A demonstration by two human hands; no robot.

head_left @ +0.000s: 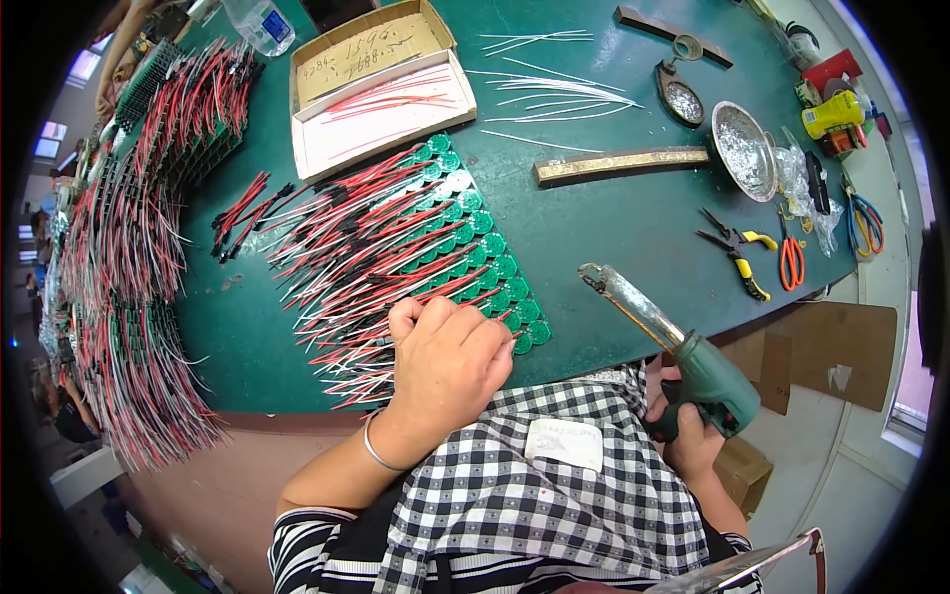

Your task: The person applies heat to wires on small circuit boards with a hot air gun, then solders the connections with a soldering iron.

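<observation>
A panel of round green circuit boards (492,245) lies near the table's front edge. Rows of red, white and black wires (346,259) lie across it and run off to its left. My left hand (450,354) rests over the panel's near end with its fingers curled closed; whatever they pinch is hidden beneath them. In my right hand (690,441) is a green soldering gun (717,381), gripped by its handle at the table edge. Its long metal barrel points up and left, and the tip sits above the table, apart from the boards.
Large stacks of wired boards (124,233) fill the left side. A cardboard box (386,104) holding red wires stands at the back, beside loose white wires (564,94). Toward the right are a metal bar (623,165), a bowl of silvery bits (742,148), yellow-handled pliers (744,267) and orange-handled pliers (792,259).
</observation>
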